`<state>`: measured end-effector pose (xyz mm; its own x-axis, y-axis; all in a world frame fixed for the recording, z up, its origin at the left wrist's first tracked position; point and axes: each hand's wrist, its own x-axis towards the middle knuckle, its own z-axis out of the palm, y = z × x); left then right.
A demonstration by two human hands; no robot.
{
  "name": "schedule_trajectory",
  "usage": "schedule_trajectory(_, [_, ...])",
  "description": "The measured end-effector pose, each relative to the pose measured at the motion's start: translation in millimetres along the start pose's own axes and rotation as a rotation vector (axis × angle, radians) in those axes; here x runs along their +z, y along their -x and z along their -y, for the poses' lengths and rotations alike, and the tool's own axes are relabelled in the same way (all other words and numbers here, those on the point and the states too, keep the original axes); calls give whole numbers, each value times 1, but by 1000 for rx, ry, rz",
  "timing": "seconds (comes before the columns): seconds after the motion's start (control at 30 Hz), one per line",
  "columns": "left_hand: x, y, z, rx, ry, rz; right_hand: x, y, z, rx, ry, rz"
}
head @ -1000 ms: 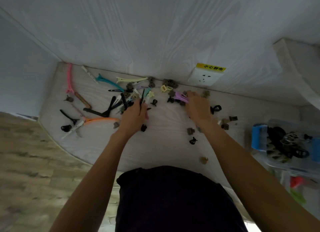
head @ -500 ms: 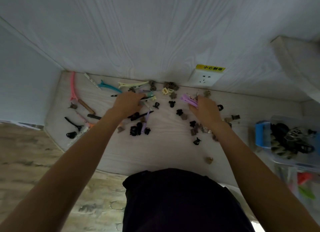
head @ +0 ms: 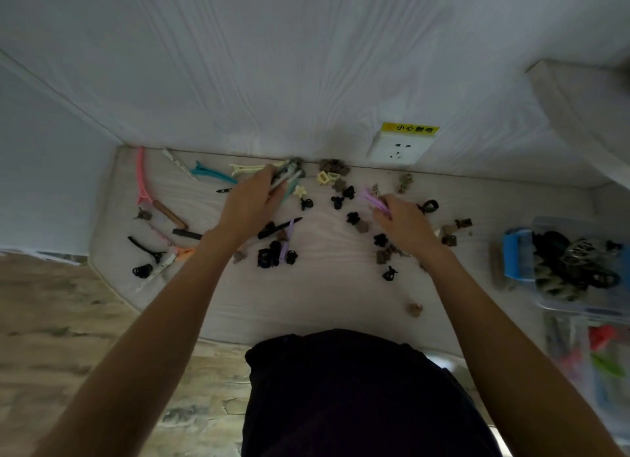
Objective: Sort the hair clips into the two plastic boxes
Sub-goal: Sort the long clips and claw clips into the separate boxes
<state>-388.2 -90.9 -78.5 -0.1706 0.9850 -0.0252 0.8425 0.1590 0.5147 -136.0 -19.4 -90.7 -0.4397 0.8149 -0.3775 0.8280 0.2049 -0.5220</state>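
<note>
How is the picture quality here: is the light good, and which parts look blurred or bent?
Head view: dim, even light, no glare; wide-angle bending curves the white wooden table edge; the clear plastic box with blue latch and the right margin look smeared; the small dark claw clips stay fairly sharp.

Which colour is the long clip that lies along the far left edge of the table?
Pink, seen in the head view.
</note>
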Motion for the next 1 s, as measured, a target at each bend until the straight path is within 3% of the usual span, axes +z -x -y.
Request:
schedule_trajectory(0.2, [4, 66, 19, -370, 257, -119, 24, -6, 61, -285, 63, 191])
schedule_trajectory(0.37, [3, 109, 54, -478, 140, -131, 44, -23, 97, -400, 123, 269])
schedule_trajectory(0.53, [-8, 114, 79, -482, -198, -62, 56, -41, 104, -496, 416, 328])
schedule_trajectory(0.73, [-15, 99, 94, -359, -347, 205, 64, -38, 92, -526, 499, 331])
schedule_trajectory(1.0, [-14, 80, 86, -285, -320, 168, 47, -20, 55, -335, 428, 232])
